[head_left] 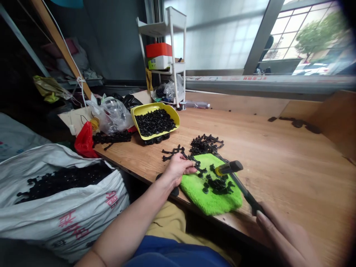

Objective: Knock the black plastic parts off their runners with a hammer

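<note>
My left hand [180, 168] pinches a small black part [200, 170] at the left edge of a green cloth [214, 207]. In my right hand [280, 230] is the dark handle of a hammer [228, 168], whose black and yellow head is over the cloth. Several loose black pieces [221, 185] lie on the cloth below the head. Behind the cloth is a pile of black linked parts [204, 144], and a few more [174, 151] lie just beyond my left hand.
A yellow tray [178, 124] full of small black pieces stands at the back left. Left of the wooden table [278, 155] is a white sack [83, 207] holding black parts. Plastic bags [111, 116] and a white shelf rack [175, 66] are farther back.
</note>
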`<state>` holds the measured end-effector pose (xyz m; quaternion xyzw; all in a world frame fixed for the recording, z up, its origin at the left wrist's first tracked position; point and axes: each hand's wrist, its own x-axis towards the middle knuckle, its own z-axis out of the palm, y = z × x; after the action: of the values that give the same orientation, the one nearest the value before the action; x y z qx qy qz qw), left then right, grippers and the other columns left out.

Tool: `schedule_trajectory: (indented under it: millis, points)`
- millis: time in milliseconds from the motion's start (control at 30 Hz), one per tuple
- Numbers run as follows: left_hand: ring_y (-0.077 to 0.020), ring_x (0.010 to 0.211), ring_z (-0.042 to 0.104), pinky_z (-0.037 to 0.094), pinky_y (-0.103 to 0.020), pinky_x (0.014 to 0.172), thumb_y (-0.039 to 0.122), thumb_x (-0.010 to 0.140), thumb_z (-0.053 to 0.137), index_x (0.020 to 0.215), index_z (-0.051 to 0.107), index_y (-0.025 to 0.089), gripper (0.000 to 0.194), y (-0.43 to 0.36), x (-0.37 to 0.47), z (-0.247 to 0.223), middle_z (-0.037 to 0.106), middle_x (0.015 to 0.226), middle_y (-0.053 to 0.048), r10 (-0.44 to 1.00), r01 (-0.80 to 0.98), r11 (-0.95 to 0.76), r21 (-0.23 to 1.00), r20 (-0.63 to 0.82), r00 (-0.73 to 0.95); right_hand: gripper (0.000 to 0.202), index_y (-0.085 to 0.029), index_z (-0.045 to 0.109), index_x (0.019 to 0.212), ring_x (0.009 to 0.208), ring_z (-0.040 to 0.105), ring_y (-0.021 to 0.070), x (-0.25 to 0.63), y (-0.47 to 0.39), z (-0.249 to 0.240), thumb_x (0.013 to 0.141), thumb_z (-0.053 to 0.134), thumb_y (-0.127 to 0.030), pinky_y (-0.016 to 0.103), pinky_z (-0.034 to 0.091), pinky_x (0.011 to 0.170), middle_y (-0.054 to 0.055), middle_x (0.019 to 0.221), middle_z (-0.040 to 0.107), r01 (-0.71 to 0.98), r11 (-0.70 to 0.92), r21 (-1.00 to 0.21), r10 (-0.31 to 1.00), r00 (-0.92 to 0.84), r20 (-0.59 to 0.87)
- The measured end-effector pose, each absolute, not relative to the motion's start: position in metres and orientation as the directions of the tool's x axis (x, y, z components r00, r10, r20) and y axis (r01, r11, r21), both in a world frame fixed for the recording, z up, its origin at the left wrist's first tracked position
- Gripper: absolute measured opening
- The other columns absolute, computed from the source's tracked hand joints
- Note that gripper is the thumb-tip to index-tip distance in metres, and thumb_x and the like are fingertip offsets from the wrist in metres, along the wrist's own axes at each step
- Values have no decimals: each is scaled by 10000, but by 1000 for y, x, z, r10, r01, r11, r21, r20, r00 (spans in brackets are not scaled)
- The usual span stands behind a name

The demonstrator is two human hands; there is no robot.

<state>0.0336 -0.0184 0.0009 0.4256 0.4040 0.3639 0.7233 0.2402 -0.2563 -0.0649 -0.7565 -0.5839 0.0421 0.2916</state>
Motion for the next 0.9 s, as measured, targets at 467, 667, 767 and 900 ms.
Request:
schedule_trajectory:
  millis: [467, 667, 767, 900]
  points:
    - [-84, 403, 544, 514, -227, 465, 47, 626, 677, 744, 316, 180, 402, -24, 35, 0, 541, 498, 57, 905, -195, 264, 945, -174, 388, 359, -268, 519, 909, 546, 546, 201, 195, -213, -1, 934, 289, -542, 279, 397, 459, -14, 636, 568, 887, -94, -451, 958, 204, 202]
    - [-83, 381, 527, 498, -223, 440, 74, 576, 703, 761, 312, 188, 448, -24, 37, -1, 525, 491, 80, 913, -209, 244, 947, -152, 377, 350, -263, 505, 832, 485, 527, 209, 198, -211, 0, 926, 285, -520, 275, 365, 402, -10, 578, 540, 919, -116, -376, 939, 225, 261]
    - [-86, 378, 523, 493, -225, 427, 81, 573, 693, 774, 311, 189, 445, -25, 38, -1, 526, 485, 83, 918, -207, 226, 952, -137, 373, 359, -278, 532, 899, 533, 564, 224, 198, -209, 1, 920, 277, -530, 280, 384, 415, -4, 645, 590, 927, -110, -357, 938, 216, 271]
    - [-88, 376, 518, 490, -226, 419, 104, 570, 693, 773, 306, 191, 445, -25, 38, -2, 525, 476, 82, 915, -197, 196, 961, -107, 388, 367, -267, 532, 902, 478, 548, 223, 196, -209, 0, 927, 261, -513, 278, 365, 382, -7, 581, 564, 937, -130, -324, 936, 224, 272]
